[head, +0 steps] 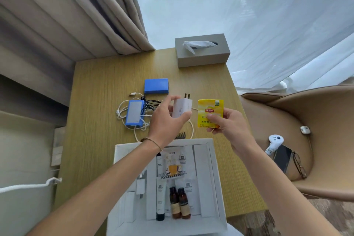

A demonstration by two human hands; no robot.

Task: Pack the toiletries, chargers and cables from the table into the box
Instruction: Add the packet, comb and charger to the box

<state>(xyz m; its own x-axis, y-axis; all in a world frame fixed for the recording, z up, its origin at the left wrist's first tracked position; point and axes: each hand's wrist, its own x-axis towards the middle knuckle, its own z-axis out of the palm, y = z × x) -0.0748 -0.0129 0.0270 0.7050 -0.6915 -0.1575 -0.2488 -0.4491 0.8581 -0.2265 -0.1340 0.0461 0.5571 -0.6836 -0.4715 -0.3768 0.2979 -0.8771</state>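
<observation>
White box (214,178) nearest us; left hand (164,120) grips white charger (182,109), prongs up, right hand (228,122) pinches yellow tea packet (209,111), its lower print covered.

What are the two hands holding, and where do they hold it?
Left hand grips the white charger around its body; right hand pinches the yellow tea packet by its lower corner.

Probably a hotel room: heavy beige pleated curtains (63,15), grey tissue box (203,53), small brown toiletry bottles (180,205), tan leather armchair (306,140).

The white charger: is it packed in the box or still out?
Out. The left hand holds the white charger above the table, beyond the box.
</observation>
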